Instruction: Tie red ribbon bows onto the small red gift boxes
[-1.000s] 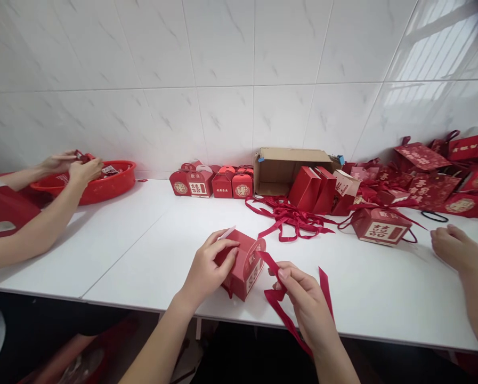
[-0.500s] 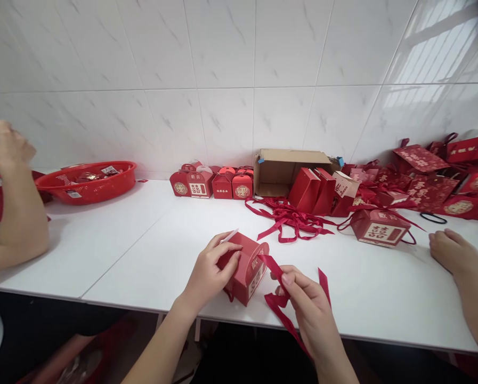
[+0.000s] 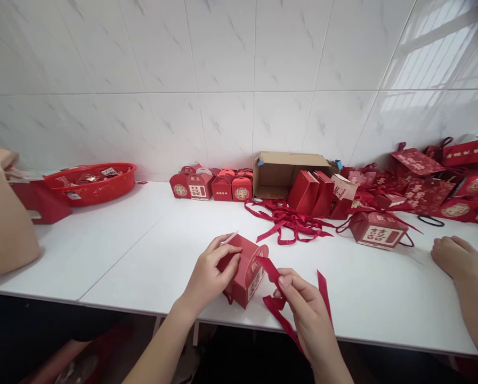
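A red gift box (image 3: pixel 243 262) with pale lettering stands near the front edge of the white table (image 3: pixel 138 272). My left hand (image 3: pixel 212 269) is closed round its upper left side, with the thumb and fingers on the top and a white flap edge showing above them. Between the thumb and fingers of my right hand (image 3: pixel 302 298) is a dark red ribbon (image 3: pixel 269 268). Its front end touches the rounded end panel of the box, while the other lengths hang below and behind the hand.
Loose ribbons (image 3: pixel 286 221) lie before an open cardboard box (image 3: pixel 273 181) and folded red boxes. Finished-looking boxes (image 3: pixel 223 188) line the wall. A box with cord (image 3: pixel 378 230) sits right, near another person's hand (image 3: pixel 458 260). A red basin (image 3: pixel 98 186) and another person's arm (image 3: pixel 7 224) are left.
My hands, the box and the ribbon have barely moved. At the left, the other person's arm has come down, and a red box now shows beside it.
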Motion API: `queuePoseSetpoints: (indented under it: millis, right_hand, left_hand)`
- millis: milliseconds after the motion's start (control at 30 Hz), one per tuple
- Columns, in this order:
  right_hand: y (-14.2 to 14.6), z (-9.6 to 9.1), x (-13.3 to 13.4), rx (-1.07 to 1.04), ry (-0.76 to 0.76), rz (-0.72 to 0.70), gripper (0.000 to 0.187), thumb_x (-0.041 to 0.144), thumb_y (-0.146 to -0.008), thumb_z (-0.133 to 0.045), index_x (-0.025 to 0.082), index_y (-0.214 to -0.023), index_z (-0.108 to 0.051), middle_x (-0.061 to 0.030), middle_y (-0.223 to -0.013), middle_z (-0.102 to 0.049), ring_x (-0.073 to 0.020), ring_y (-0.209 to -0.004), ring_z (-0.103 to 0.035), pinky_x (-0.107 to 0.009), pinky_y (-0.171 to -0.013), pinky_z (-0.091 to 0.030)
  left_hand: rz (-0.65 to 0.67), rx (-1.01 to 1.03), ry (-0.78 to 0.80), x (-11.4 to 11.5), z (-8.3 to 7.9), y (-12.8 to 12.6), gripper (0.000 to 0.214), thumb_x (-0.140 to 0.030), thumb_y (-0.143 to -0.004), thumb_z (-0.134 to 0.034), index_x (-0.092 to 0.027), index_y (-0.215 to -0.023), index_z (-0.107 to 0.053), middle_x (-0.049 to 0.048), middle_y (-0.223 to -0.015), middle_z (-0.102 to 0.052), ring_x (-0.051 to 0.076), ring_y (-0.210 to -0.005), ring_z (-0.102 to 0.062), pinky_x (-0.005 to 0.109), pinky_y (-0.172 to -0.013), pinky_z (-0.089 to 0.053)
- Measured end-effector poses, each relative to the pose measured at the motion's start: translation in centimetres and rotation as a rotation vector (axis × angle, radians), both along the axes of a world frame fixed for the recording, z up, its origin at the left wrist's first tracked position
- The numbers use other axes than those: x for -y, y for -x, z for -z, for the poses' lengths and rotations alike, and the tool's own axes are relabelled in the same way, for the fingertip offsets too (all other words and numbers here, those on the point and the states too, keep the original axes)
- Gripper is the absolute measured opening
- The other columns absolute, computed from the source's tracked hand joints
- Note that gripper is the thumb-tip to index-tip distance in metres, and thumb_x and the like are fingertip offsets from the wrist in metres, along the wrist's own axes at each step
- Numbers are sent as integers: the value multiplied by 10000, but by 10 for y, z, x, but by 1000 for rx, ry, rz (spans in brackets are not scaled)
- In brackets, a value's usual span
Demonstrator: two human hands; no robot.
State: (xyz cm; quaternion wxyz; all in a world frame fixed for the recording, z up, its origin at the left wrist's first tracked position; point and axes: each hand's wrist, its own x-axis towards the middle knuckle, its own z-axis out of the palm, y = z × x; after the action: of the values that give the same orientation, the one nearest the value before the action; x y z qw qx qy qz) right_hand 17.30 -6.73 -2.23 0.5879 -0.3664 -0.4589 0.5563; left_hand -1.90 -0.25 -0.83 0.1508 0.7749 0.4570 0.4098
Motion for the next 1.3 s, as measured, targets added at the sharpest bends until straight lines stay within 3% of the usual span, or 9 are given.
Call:
queuePoseSetpoints:
  millis: [400, 500, 600, 667, 800, 867, 1000, 1200, 1300]
  right_hand:
    - [6, 2, -9, 106, -48, 60, 331, 386, -856, -574, 167, -609, -592, -34, -781, -545, -150, -727, -486, -276, -681, -385]
    - [7, -3, -11, 145, -57, 71, 338, 404, -853, -570, 167, -613, -592, -31, -759, -535, -148, -706, -481, -277, -668, -385]
    - [8, -5, -13, 240, -64, 111, 352, 429, -854, -555, 171, -617, -585, -23, -747, -507, -150, -697, -472, -287, -672, -383]
    - [9, -5, -13, 331, -63, 165, 361, 442, -852, -548, 176, -609, -573, -15, -740, -480, -149, -689, -461, -289, -664, -377]
    - [9, -6, -13, 492, -91, 251, 349, 439, -853, -542, 188, -613, -572, -9, -751, -466, -155, -710, -462, -299, -692, -380]
    - [9, -6, -13, 518, -112, 263, 342, 437, -856, -537, 193, -621, -581, -10, -761, -471, -158, -721, -464, -305, -711, -383]
    - [8, -6, -13, 490, -107, 218, 355, 454, -857, -527, 194, -620, -576, -14, -778, -479, -156, -711, -463, -299, -681, -390]
    - [10, -8, -13, 477, -116, 201, 357, 444, -855, -535, 188, -607, -559, -11, -768, -476, -153, -715, -478, -294, -700, -399]
    - [10, -8, -13, 481, -139, 206, 369, 442, -861, -522, 188, -595, -552, -12, -752, -485, -154, -710, -488, -293, -700, -404]
  left_hand:
    - [64, -27, -17, 8, -1, -8, 175, -245, -877, -525, -244, -937, -689, 61, -1284, -552, 211, -1198, -523, 354, -991, -468]
    - [21, -36, -133, 7, -6, -10, 220, -230, -847, -573, -246, -1048, -661, 77, -1352, -474, 224, -1241, -479, 379, -1013, -452]
    - [-33, -53, -328, 5, -15, -14, 399, -193, -806, -627, -242, -1199, -578, 106, -1388, -405, 252, -1283, -416, 427, -1017, -440]
    - [-3, -87, -441, 4, -22, -18, 356, -151, -795, -632, -246, -1137, -614, 103, -1375, -412, 265, -1281, -408, 447, -1006, -441]
    - [51, -107, -627, 1, -32, -24, 156, -81, -766, -640, -223, -815, -681, 75, -1259, -512, 275, -1237, -439, 467, -998, -433]
    - [40, -96, -671, -1, -36, -26, 171, -72, -756, -647, -221, -836, -674, 79, -1215, -539, 272, -1211, -458, 469, -986, -442]
    - [50, -110, -711, -2, -41, -24, 365, -71, -749, -658, -229, -1076, -626, 106, -1228, -525, 268, -1204, -459, 471, -977, -452]
    - [106, -191, -742, -1, -44, -25, 163, -79, -746, -662, -235, -778, -697, 75, -1208, -555, 271, -1190, -460, 454, -964, -452]
    - [88, -187, -736, -2, -46, -26, 146, -91, -752, -656, -229, -721, -692, 71, -1171, -587, 268, -1175, -469, 449, -951, -458]
